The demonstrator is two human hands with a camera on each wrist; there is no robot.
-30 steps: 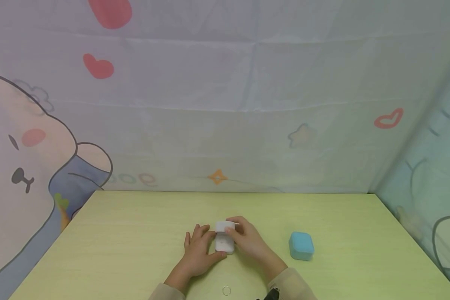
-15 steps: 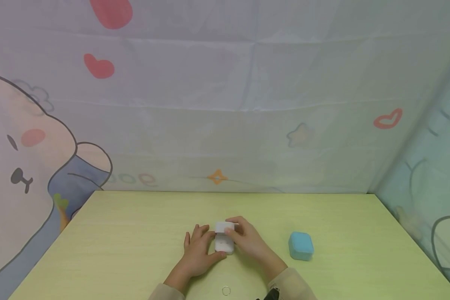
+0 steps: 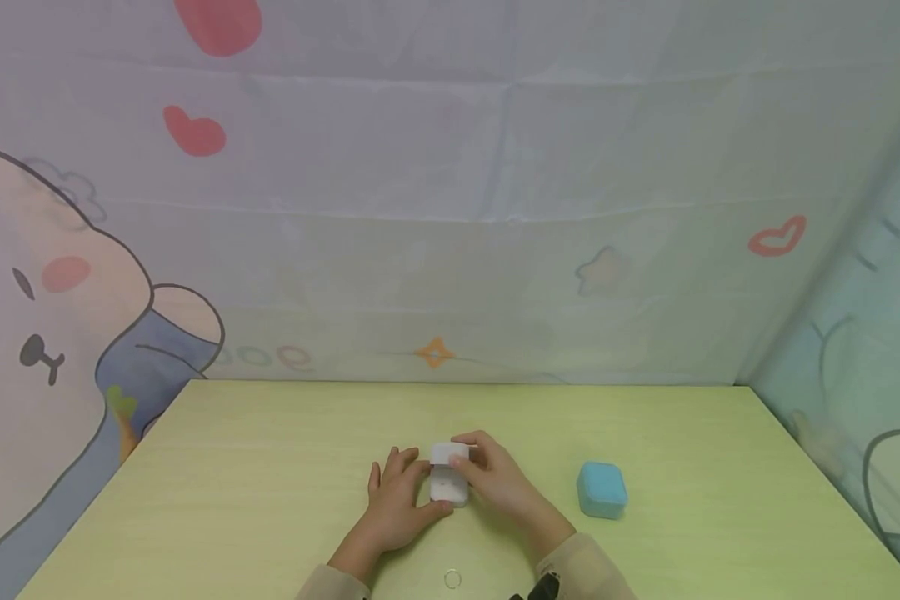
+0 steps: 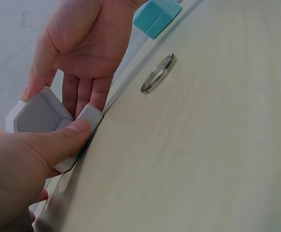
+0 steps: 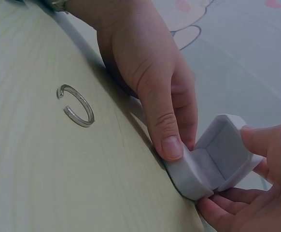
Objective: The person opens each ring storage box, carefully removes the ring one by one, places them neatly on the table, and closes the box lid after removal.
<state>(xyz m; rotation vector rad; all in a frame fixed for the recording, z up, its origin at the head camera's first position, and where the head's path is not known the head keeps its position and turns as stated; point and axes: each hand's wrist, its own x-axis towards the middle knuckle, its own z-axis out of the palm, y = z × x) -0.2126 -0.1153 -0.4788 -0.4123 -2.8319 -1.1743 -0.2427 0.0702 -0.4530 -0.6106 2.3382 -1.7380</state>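
Observation:
A small white ring box (image 3: 448, 490) stands on the table between my hands with its lid (image 5: 230, 151) raised. My left hand (image 3: 399, 510) holds the base (image 5: 189, 175), thumb on its front. The lid's edge is gripped by my right hand (image 3: 498, 479), its thumb on the lid and other fingers low beside the box. In the right wrist view the pale inside shows, with nothing standing out in it. A silver ring (image 5: 85, 107) with a gap in its band lies on the table near me, apart from both hands.
A light blue box (image 3: 602, 490) with rounded corners sits to the right of my right hand. The pale yellow-green table (image 3: 270, 433) ends at a printed cloth backdrop (image 3: 390, 275). A dark object (image 3: 544, 587) shows at my right sleeve.

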